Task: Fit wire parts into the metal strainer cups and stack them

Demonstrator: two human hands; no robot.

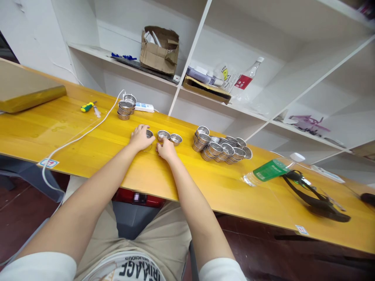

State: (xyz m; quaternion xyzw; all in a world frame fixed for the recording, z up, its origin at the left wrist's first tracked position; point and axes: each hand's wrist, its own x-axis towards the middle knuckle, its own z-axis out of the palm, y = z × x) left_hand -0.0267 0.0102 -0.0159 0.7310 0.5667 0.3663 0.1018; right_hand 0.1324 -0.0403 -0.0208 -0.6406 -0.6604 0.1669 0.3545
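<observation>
My left hand (140,138) curls around a small perforated metal strainer basket (149,134), partly hidden by the fingers. A thin wire loop (149,148) shows just below that hand. My right hand (166,150) is closed, with its fingertips at the front of a second strainer basket (163,135); what they pinch, if anything, is hidden. Touching that one on the right stands another basket (176,139). Stacked baskets (125,106) sit behind my left hand, and a larger cluster of stacks (221,147) fills the table to the right of my right hand.
On the yellow table (140,171) a white cable (88,135) runs past a screwdriver (88,106) at left. A power strip (144,107) lies at the back. To the right are a green-labelled bottle (272,170) and a black strap (316,201). White shelves (228,117) stand behind.
</observation>
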